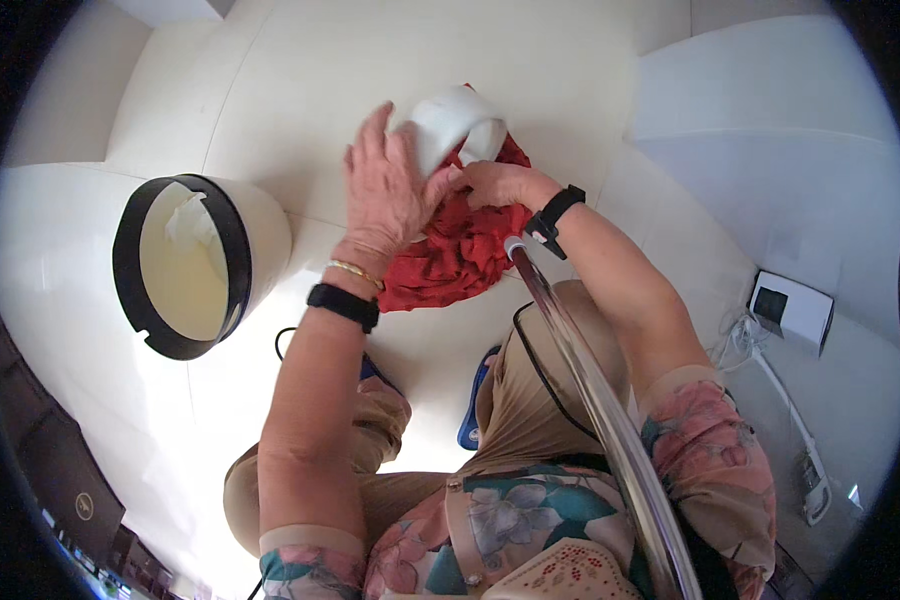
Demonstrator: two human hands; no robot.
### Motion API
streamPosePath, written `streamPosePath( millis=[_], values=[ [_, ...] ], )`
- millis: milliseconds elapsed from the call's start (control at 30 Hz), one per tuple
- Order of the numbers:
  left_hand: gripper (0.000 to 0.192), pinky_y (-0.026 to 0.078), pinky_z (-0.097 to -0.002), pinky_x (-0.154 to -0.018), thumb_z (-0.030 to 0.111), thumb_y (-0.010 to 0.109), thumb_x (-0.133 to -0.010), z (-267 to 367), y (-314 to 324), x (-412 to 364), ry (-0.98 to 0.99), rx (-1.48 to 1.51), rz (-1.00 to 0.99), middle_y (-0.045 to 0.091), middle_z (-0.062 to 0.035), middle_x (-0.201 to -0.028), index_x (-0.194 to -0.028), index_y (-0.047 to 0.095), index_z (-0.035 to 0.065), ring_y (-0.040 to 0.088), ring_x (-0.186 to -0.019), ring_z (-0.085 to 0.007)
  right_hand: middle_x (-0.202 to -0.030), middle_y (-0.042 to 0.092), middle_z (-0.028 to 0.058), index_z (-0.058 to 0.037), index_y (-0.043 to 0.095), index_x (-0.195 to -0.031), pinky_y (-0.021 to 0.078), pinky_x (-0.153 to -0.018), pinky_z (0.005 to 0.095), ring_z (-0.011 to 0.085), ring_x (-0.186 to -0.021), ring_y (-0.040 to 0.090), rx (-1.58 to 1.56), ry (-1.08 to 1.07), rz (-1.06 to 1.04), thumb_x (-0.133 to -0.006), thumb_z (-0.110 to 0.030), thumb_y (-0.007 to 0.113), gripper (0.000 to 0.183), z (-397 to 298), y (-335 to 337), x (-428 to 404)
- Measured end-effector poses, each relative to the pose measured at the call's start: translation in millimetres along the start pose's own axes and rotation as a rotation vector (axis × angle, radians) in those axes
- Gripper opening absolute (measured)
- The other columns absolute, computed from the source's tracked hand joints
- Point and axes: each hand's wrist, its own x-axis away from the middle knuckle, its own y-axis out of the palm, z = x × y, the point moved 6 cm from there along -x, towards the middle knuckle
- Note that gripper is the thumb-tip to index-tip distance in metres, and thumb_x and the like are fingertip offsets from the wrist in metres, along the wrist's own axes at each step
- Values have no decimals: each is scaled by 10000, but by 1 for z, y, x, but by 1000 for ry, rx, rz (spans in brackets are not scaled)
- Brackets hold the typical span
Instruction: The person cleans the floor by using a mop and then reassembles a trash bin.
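Observation:
My left hand [390, 180] is at the white part [450, 120] of a mop head, its palm beside the white rim and its fingers spread. My right hand [499, 184] has its fingers bent at the lower edge of that white part, against the red cloth [450, 262] bunched on the tiled floor. Whether it pinches the cloth or the white part is hidden. A shiny metal pole [592, 375] leans over my right thigh, its tip near the red cloth by my right wrist.
A white bin [266, 232] with a black rim and a pale liner stands at the left. To the right are a white box [791, 307], a coiled white cable [739, 337] and a white power strip [817, 499] near a pale cabinet or wall.

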Motion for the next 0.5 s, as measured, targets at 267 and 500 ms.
streamPosePath(
  millis=[267,500],
  values=[
    [690,524,-405,-744,373,728,-712,4,-11,-38,-213,-200,-336,498,-191,-1095,-1185,392,-1,599,-873,-348,-831,647,135,-95,642,-998,483,-701,381,299,-792,614,200,22,-52,-660,-175,661,348,4,20,14],
    [808,522,-398,-787,130,721,-673,20,-16,-44,-71,66,-127,445,-226,-1111,-1324,263,-6,580,-913,-377,-954,582,199,-30,578,-992,473,-783,443,373,-920,561,170,62,839,-738,-114,603,268,23,-38,60]
  ],
)
